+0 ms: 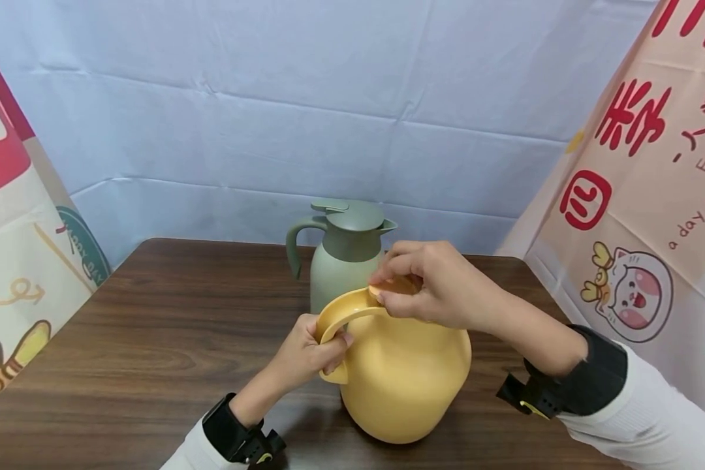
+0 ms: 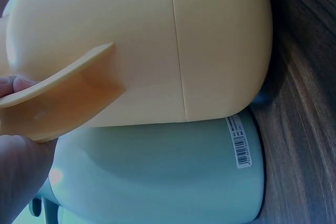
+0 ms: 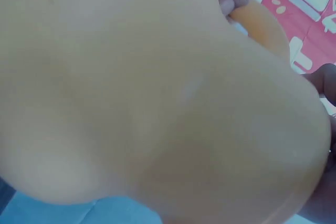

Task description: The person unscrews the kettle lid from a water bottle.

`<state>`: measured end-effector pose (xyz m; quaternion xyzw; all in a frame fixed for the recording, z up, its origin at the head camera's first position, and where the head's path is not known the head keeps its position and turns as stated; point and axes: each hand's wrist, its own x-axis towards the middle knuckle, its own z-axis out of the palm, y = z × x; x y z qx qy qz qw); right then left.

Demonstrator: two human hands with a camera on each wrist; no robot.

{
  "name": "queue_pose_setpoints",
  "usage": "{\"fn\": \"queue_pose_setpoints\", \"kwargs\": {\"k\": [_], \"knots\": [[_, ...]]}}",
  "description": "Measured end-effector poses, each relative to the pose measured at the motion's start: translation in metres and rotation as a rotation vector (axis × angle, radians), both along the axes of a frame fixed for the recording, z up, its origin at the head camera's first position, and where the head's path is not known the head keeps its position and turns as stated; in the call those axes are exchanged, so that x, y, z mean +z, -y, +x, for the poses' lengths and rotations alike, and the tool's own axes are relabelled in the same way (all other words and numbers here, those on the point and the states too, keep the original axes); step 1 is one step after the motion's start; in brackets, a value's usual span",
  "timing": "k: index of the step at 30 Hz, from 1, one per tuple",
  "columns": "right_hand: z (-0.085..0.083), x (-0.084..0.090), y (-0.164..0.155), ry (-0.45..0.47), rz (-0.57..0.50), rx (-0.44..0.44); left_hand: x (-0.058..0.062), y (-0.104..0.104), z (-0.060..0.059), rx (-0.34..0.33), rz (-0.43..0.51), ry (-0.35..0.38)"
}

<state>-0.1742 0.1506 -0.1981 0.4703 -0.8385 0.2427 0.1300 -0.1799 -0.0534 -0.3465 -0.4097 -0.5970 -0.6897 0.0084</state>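
A yellow thermos jug (image 1: 408, 385) sits in the middle of the table's front part, leaning a little in the head view. My left hand (image 1: 305, 352) grips its handle (image 2: 79, 95), fingers curled round the loop and thumb over it. At the jug's top, my right hand (image 1: 437, 287) pinches the yellow lid (image 1: 396, 286) between thumb and fingers. The fingers cover much of the lid and the mouth under it. The jug's body fills most of the right wrist view.
Behind the yellow jug stands a light green thermos jug (image 1: 352, 274) with a darker green lid, handle and spout. A barcode label (image 2: 241, 148) shows near its base. The dark wooden table (image 1: 211, 339) is bordered by a pale cloth (image 1: 241, 130) behind and printed banners (image 1: 634, 196) at both sides.
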Motion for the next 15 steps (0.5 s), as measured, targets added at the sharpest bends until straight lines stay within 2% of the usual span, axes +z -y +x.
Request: {"fn": "queue_pose_setpoints", "kwargs": {"k": [5, 8, 15], "knots": [[0.012, -0.008, -0.005, -0.169, -0.088, 0.062, 0.000, 0.000, 0.001, -0.006, 0.009, 0.008], [0.018, -0.012, -0.007, -0.235, -0.149, 0.101, 0.000, 0.000, 0.001, -0.007, 0.012, 0.012], [0.026, -0.016, -0.017, -0.214, -0.202, 0.105, 0.001, 0.000, 0.001, -0.025, 0.011, 0.007]]}}
